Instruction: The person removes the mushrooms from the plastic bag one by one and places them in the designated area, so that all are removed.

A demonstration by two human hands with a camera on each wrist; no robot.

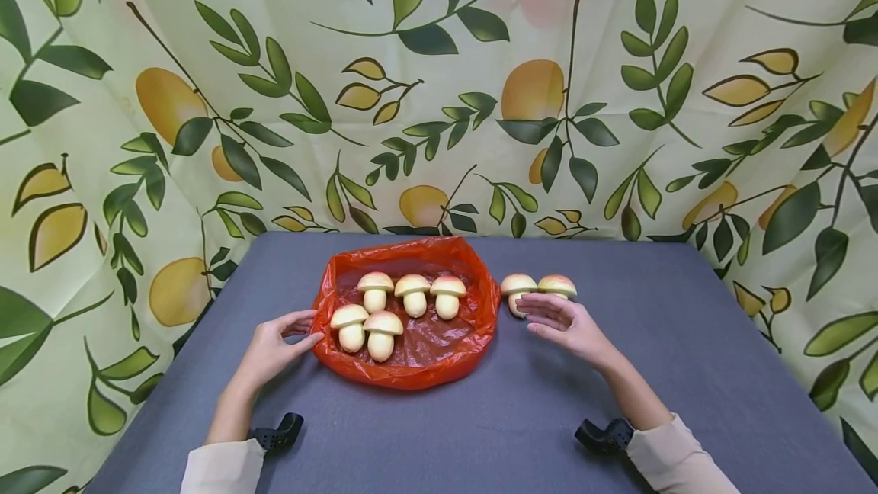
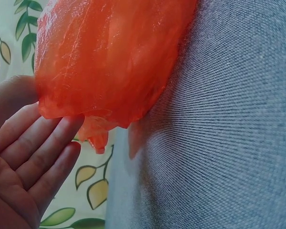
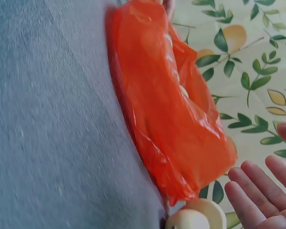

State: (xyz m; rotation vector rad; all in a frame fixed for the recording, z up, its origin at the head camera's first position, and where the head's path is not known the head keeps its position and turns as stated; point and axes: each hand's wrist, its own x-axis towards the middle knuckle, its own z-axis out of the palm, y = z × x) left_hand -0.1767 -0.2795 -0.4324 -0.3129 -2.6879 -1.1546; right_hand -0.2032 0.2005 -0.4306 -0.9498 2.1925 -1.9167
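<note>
the left hand (image 1: 274, 345), fingers loose, touches a red bag (image 1: 428, 378) with five mushrooms (image 1: 414, 292) inside; two more mushrooms (image 1: 517, 283) sit outside, by the stretched-out right hand (image 1: 571, 326).

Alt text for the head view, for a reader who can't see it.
A person's left hand is at the left side of an open red bag holding five mushroom shapes; the right hand partly hides two more beside the bag. A leafy patterned backdrop stands behind the grey table.
</note>
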